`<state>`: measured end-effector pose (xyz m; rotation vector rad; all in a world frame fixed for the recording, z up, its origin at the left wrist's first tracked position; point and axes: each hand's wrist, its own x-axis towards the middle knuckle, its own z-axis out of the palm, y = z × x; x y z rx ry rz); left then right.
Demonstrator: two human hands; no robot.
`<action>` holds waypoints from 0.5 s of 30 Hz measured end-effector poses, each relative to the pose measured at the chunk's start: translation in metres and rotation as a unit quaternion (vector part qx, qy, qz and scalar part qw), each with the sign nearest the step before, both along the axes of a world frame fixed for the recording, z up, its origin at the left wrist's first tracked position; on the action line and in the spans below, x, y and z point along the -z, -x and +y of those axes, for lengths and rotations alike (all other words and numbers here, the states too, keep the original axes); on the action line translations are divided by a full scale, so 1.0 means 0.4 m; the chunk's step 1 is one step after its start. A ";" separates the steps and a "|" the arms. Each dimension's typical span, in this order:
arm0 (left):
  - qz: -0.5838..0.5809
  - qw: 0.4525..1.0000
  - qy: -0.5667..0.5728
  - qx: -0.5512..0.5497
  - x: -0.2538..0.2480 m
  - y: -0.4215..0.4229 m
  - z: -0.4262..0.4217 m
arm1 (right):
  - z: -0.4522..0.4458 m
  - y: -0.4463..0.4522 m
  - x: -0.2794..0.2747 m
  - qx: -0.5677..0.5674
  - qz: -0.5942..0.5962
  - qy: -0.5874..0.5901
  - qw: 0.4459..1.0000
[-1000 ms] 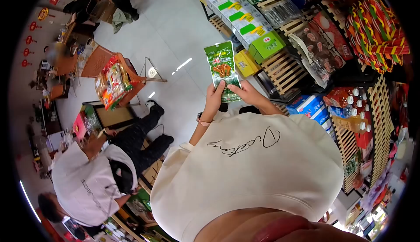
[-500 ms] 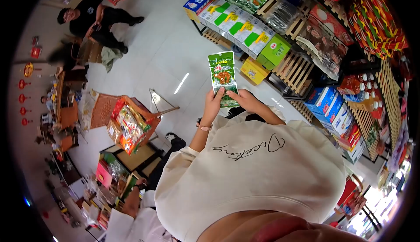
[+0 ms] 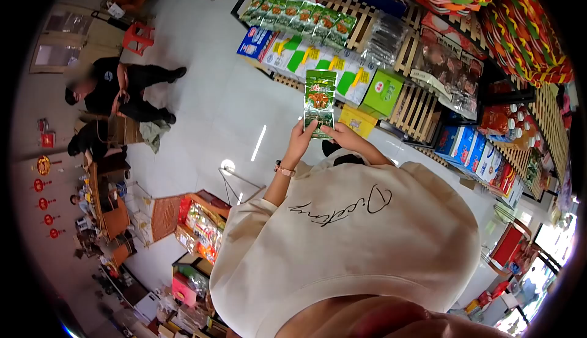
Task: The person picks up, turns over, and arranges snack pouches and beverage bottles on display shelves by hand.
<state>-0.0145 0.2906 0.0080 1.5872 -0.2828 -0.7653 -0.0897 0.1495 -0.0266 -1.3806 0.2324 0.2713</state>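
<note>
Packet (image 3: 320,98) between both hands (image 3: 297,143); lower end under the thumbs (image 3: 311,128)

We've got a single head cam here, looking forward and steeply down, with a really wide fisheye and black rounded edges. Our pale shirt (image 3: 348,246) fills the bottom, super close; our left hand (image 3: 298,141) and right hand (image 3: 346,137) sit near mid-frame, a bit farther out, with the floor (image 3: 214,115) and shelves (image 3: 413,108) spreading beyond.
</note>
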 end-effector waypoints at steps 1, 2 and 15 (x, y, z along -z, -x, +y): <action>0.002 1.000 -0.009 0.027 0.013 -0.038 -0.018 | -0.016 -0.027 0.021 0.019 -0.002 -0.007 1.000; 0.006 0.998 -0.021 0.053 0.037 -0.070 -0.027 | -0.037 -0.047 0.034 0.016 0.011 0.015 1.000; 0.125 0.962 -0.033 0.242 0.229 -0.308 -0.235 | -0.210 -0.169 0.159 0.145 0.091 0.104 0.980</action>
